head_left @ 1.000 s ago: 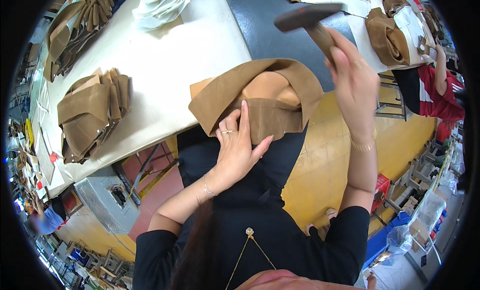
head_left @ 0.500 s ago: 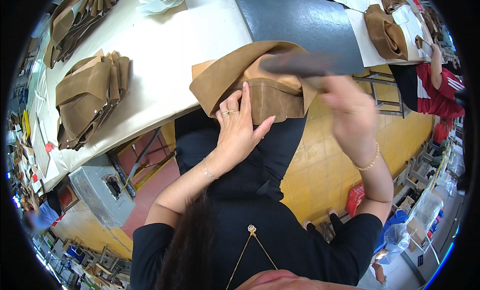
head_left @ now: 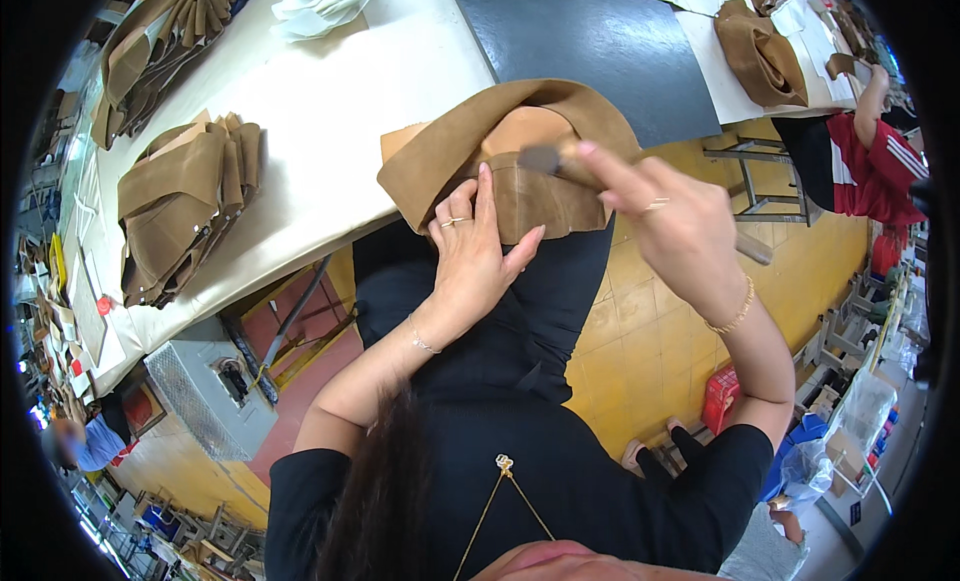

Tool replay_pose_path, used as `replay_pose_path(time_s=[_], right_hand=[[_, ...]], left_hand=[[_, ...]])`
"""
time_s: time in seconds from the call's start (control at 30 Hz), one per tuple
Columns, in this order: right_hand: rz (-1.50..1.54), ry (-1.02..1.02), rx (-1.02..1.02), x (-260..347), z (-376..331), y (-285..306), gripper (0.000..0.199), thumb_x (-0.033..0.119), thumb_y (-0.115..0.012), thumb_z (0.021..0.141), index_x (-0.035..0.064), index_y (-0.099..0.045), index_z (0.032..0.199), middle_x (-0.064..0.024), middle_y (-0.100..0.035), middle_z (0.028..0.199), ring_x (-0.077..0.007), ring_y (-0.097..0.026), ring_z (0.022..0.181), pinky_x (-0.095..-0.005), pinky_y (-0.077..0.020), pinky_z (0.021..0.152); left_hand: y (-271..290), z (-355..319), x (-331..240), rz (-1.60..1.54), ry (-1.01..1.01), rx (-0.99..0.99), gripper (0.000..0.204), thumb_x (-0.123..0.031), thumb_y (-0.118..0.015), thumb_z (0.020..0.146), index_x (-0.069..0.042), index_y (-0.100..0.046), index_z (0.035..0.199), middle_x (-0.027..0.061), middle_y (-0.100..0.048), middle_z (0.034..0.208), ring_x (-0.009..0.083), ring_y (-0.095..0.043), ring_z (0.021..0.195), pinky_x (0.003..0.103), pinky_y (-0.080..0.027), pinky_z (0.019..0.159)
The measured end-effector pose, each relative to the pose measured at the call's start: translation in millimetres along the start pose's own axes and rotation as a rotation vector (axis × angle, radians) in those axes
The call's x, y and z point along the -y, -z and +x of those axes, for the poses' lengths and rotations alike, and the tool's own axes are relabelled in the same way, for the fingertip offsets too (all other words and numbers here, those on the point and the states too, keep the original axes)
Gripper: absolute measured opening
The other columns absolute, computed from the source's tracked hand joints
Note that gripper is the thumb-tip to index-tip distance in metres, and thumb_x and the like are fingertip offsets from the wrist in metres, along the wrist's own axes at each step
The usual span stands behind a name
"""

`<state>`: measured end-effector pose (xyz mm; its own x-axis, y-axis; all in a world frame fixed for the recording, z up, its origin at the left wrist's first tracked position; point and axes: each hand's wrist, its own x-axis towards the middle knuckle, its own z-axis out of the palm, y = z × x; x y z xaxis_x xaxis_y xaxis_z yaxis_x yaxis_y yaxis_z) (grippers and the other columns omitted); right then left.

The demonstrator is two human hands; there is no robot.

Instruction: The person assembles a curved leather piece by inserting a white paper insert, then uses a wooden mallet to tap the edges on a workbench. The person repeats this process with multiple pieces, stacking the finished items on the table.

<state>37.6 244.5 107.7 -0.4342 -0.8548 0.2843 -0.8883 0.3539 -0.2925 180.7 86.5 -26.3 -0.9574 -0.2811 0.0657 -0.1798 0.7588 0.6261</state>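
Worktop point(head_left: 330, 91), pale, fills the upper left of the frame. At its near edge, upper centre, sits the tan suede piece point(head_left: 470, 146), unmoved. Our left hand point(head_left: 478, 251) presses it flat, fingers spread. Our right hand point(head_left: 672, 216), raised a second ago, now closes around the hammer point(head_left: 545, 161), head down on the fold: a strike landing.

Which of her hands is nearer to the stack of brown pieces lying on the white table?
Left. The left hand presses the brown suede piece, closer to the stack; the right hand, holding the hammer, is farther.
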Motion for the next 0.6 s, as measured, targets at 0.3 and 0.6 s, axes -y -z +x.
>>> replay_pose_path(time_s=[0.3, 0.6], right_hand=[[-0.103, 0.099, 0.083, -1.6, -6.1, -14.1, 0.055, 0.02, -0.075, 0.08, 0.0193, -0.062, 0.133, -0.0014, -0.05, 0.066, -0.0186, -0.056, 0.054, -0.0326, -0.0462, 0.048], [-0.181, 0.149, 0.11, 3.2, -21.7, -15.6, 0.056, 0.016, -0.076, 0.078, 0.0155, -0.062, 0.133, -0.0022, -0.054, 0.067, -0.0158, -0.055, 0.055, -0.0315, -0.0458, 0.049]], left_hand=[[-3.3, 1.1, -3.6, 0.018, -0.011, -0.061, 0.094, -0.042, -0.073, 0.085, 0.008, -0.027, 0.149, 0.0219, -0.041, 0.132, 0.0367, -0.039, 0.117, 0.049, -0.033, 0.098], [-8.0, 1.9, -5.9, -0.002, 0.036, -0.058, 0.096, -0.04, -0.075, 0.084, 0.004, -0.025, 0.152, 0.0197, -0.038, 0.134, 0.036, -0.037, 0.12, 0.049, -0.03, 0.102]])
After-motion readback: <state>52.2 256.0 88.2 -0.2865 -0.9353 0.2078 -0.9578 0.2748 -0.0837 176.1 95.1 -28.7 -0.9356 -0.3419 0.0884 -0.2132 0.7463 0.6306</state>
